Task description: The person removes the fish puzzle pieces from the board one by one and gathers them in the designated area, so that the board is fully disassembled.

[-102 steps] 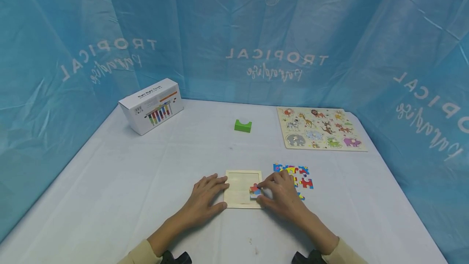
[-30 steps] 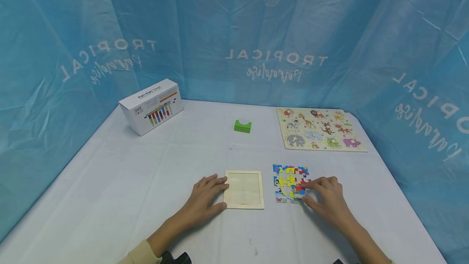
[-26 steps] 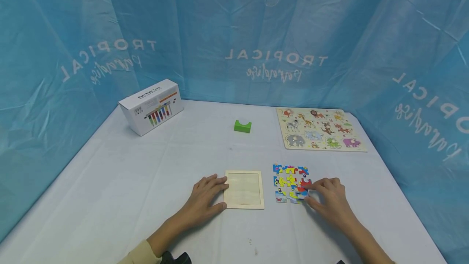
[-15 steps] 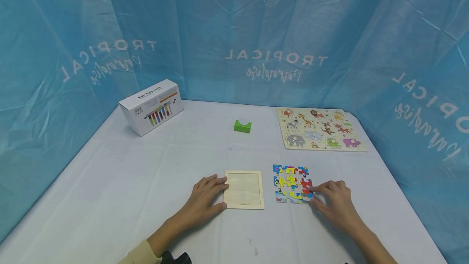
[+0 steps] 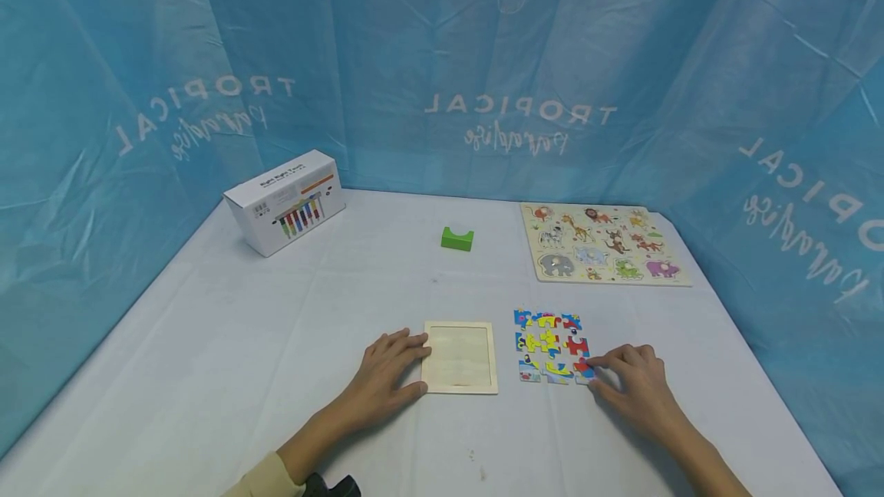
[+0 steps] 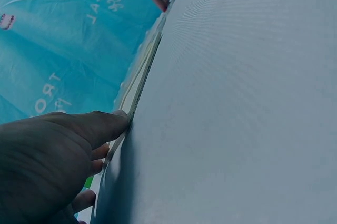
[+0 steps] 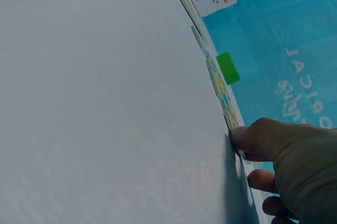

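Observation:
My left hand (image 5: 383, 378) rests at the left edge of a shallow square wooden puzzle tray (image 5: 459, 359), its fingertips and thumb touching the rim. In the left wrist view the thumb lies along the tray's side. Right of the tray, several colourful jigsaw pieces (image 5: 549, 340) lie in rows with small gaps. At their lower right corner my right hand (image 5: 635, 382) pinches a red and blue jigsaw piece (image 5: 582, 369) between thumb and forefinger, flat on the table. From the right wrist, the thumb (image 7: 247, 138) hides most of that piece.
A white box (image 5: 286, 202) with a xylophone-like picture stands at the back left. A green notched block (image 5: 457, 239) lies at the back middle, an animal peg puzzle board (image 5: 604, 244) at the back right. Blue printed curtains (image 5: 387, 44) surround the white-covered table (image 5: 331, 267).
My right hand has carried the jigsaw piece from the tray's right side to the lower right corner of the other pieces, sliding slightly rightward lately. The left hand has stayed at the tray.

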`<state>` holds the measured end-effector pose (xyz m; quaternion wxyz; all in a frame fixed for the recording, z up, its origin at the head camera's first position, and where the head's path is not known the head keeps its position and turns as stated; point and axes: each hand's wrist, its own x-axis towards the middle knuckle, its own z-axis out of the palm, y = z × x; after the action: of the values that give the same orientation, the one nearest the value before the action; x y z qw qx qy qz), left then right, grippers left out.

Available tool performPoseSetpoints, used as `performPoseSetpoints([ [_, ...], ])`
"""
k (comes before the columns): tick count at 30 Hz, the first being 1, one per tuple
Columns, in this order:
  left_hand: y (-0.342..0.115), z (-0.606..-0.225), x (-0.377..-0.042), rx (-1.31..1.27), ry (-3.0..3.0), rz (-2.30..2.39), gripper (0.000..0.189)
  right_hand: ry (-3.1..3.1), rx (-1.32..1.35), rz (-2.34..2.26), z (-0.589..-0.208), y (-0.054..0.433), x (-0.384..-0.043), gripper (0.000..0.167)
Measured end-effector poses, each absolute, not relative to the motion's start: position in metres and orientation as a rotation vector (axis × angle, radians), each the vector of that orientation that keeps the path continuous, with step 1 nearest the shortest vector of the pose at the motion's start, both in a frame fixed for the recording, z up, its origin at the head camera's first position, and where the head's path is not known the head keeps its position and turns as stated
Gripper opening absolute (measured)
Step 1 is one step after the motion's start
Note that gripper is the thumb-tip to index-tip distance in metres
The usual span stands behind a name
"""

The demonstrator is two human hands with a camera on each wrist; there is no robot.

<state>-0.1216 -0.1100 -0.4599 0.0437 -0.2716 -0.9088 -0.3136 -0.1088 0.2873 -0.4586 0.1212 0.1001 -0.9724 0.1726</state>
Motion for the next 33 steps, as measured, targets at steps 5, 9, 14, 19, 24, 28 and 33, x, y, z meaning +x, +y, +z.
performPoseSetpoints([
  [5,-0.11,-0.46,-0.122,-0.836,-2.774,-0.951,0.049,-2.871,0.277,0.522,-0.458,0.287,-0.109,0.03],
  [9,-0.11,-0.459,-0.122,-0.834,-2.781,-0.954,0.049,-2.882,0.275,0.518,-0.457,0.287,-0.109,0.03],
  [14,-0.11,-0.459,-0.122,-0.825,-2.801,-0.937,0.049,-2.877,0.279,0.517,-0.457,0.286,-0.108,0.03],
  [19,-0.109,-0.458,-0.122,-0.817,-2.814,-0.921,0.049,-2.813,0.32,0.507,-0.457,0.286,-0.108,0.03],
  [24,-0.109,-0.456,-0.122,-0.81,-2.82,-0.926,0.048,-2.778,0.33,0.511,-0.452,0.283,-0.109,0.03],
  [28,-0.109,-0.456,-0.123,-0.805,-2.818,-0.94,0.047,-2.77,0.32,0.507,-0.448,0.28,-0.111,0.03],
  [33,-0.112,-0.455,-0.128,-0.754,-2.851,-0.935,0.046,-2.747,0.318,0.506,-0.445,0.277,-0.115,0.035],
])
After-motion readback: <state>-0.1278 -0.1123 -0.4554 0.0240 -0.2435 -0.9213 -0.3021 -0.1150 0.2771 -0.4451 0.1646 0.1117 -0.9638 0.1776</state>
